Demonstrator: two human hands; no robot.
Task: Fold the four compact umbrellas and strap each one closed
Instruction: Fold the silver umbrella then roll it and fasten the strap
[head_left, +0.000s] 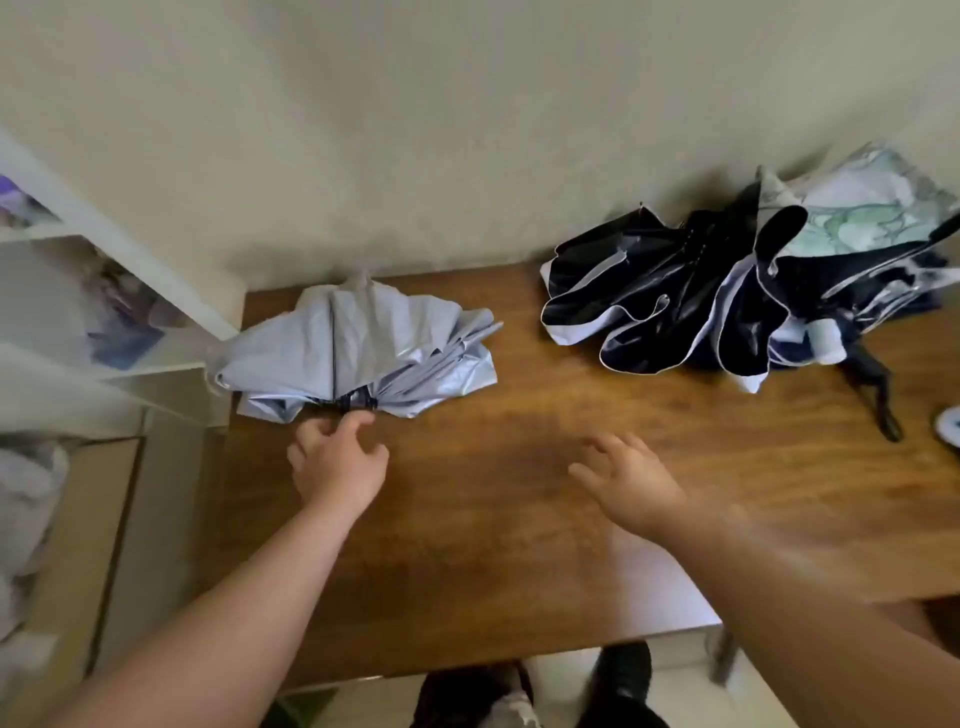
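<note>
The left hand (337, 462) has loosely bent fingers and holds nothing; its fingertips are at the dark end of the crumpled pale blue umbrella (358, 348), which lies just past it on the brown wooden worktop (493, 545). The right hand (631, 480) is spread wide and blurry. A messy heap of black-and-white umbrellas (727, 306) lies beyond it, to its right.

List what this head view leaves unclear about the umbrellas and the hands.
- Dark umbrella pile: how many umbrellas cannot be counted; canopies overlap and the right edge cuts them off.
- Grey umbrella: handle and strap hidden under its fabric.
- Left hand: blur hides whether its fingertips touch the umbrella.
- Right hand: motion-blurred.
</note>
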